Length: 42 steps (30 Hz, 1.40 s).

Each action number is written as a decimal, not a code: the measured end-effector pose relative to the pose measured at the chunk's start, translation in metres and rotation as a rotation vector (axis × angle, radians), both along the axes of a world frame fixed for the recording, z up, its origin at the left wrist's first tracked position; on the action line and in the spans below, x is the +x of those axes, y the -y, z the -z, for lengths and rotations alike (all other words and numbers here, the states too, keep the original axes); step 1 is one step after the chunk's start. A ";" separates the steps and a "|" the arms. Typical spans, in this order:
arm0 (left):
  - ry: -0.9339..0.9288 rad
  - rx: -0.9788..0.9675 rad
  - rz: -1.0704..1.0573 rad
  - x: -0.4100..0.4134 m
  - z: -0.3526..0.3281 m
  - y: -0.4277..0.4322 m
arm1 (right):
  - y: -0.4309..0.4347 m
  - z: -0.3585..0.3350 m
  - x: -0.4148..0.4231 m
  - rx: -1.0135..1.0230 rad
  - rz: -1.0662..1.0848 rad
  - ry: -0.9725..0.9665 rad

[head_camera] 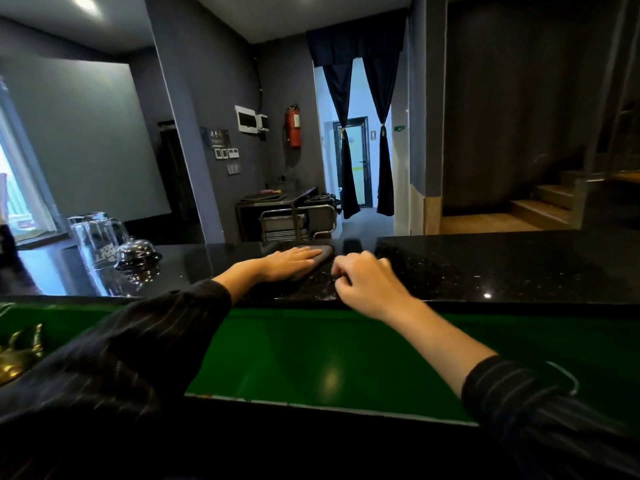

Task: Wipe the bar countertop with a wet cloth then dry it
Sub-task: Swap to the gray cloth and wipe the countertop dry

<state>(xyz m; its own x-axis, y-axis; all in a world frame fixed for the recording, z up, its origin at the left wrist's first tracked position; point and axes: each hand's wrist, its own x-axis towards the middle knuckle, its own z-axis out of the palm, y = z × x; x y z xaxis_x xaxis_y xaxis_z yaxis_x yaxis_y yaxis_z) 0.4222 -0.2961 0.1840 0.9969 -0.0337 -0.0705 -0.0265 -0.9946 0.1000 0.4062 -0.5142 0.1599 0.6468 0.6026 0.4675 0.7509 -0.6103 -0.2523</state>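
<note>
The bar countertop [502, 268] is glossy black speckled stone that runs across the middle of the view. My left hand [289, 262] lies flat, palm down, fingers together, pressing a dark grey cloth [320, 253] against the stone near its far edge. Most of the cloth is hidden under that hand. My right hand [363, 282] rests just to the right of it, near the counter's front edge, with its fingers curled in and nothing visible in them. Both arms wear dark striped sleeves.
Upturned glass mugs [97, 240] and a silver service bell [136, 253] stand on the counter's left part. A green lower surface [329, 358] lies below the counter's front edge, with a brass object [19, 351] at its left. A metal cart [298, 221] stands beyond the counter.
</note>
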 end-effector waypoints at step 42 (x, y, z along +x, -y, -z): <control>0.060 0.039 -0.024 -0.012 0.010 0.112 | 0.132 0.004 0.019 0.083 0.410 -0.234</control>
